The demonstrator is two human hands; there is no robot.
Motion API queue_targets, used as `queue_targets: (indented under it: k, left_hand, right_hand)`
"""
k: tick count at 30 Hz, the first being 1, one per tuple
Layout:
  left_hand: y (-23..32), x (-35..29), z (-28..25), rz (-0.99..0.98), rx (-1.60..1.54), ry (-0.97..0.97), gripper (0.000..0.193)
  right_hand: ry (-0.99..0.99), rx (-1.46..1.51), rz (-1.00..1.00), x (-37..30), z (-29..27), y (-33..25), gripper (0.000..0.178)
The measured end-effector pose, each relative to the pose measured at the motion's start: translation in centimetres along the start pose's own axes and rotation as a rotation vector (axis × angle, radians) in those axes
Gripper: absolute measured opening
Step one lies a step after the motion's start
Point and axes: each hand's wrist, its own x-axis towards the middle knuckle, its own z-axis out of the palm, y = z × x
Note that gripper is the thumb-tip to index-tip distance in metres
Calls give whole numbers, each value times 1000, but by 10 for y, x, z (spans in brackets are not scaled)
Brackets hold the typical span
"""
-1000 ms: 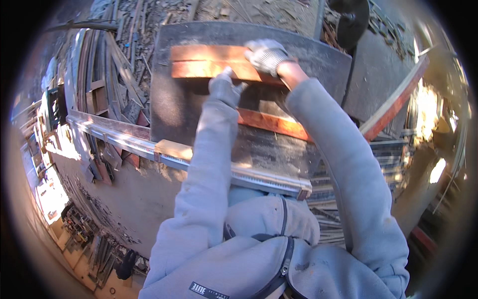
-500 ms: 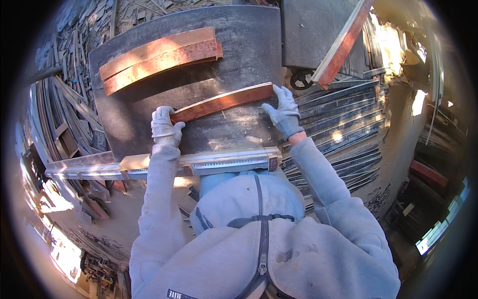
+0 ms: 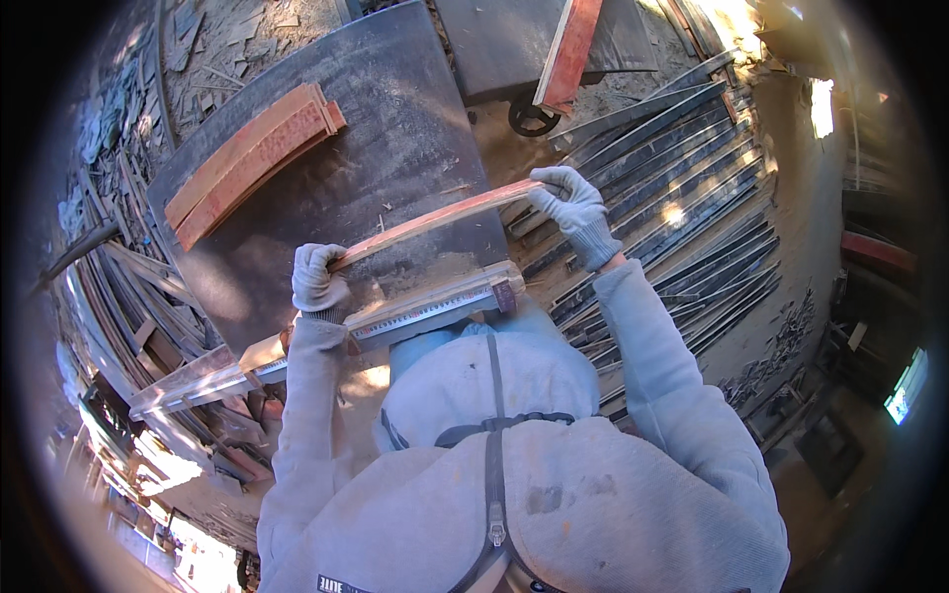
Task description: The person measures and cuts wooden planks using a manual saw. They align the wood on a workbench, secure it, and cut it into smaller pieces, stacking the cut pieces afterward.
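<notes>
A narrow wooden strip (image 3: 435,219), pale with reddish patches, spans between my two gloved hands above the near part of a dark tabletop (image 3: 395,128). My left hand (image 3: 318,279) is closed round its left end, fingers curled. At the other end, my right hand (image 3: 575,206) pinches the strip between thumb and fingers, just past the table's right edge. Both hands wear grey knit gloves. Along the table's near edge runs a wooden fence (image 3: 395,318) with a measuring tape on it, close below the strip.
Stacked reddish boards (image 3: 259,158) lie at the table's far left. Another red board (image 3: 570,54) juts over a second dark table (image 3: 494,40) with a black handwheel (image 3: 534,117) below. Long dark strips (image 3: 652,198) lie at right; wood scraps (image 3: 138,267) pile at left.
The strip has turned in my hands, from its wide red face showing to a narrower pale face. My right hand has closed on its end. The view has rotated, shifting the table.
</notes>
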Motion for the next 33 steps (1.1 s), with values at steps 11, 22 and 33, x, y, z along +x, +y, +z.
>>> queue_targets:
  k: [11, 22, 33]
  left_hand:
    - [70, -20, 44, -367, -286, -324, 28]
    - [140, -61, 81, -160, 490, -731, 130]
    - [148, -44, 83, -311, 479, -881, 122]
  right_hand:
    - [159, -136, 120, -10, -79, 51, 29]
    - [111, -443, 198, -12, -112, 94, 23]
    - [-52, -486, 268, -7, -121, 65, 23]
